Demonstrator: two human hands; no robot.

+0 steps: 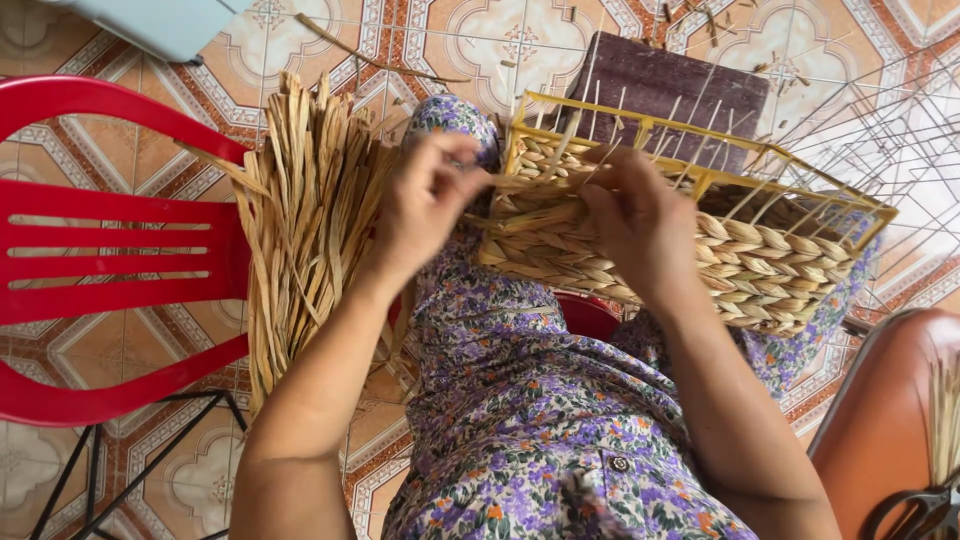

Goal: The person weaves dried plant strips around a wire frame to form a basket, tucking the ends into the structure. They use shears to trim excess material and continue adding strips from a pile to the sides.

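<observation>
Here, half-woven basket (690,235) lying lengthwise left-right, left hand (425,205) pinching a straw strand, right hand (640,225) seemingly gripping weave

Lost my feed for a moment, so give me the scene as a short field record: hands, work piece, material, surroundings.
left hand: pinching a straw strand at the basket's edge
right hand: pressed on the woven side
basket: half-woven, yellow wire frame, on the lap
straw bundle: loose, beside the left knee
red chair: left, on tiled floor
</observation>
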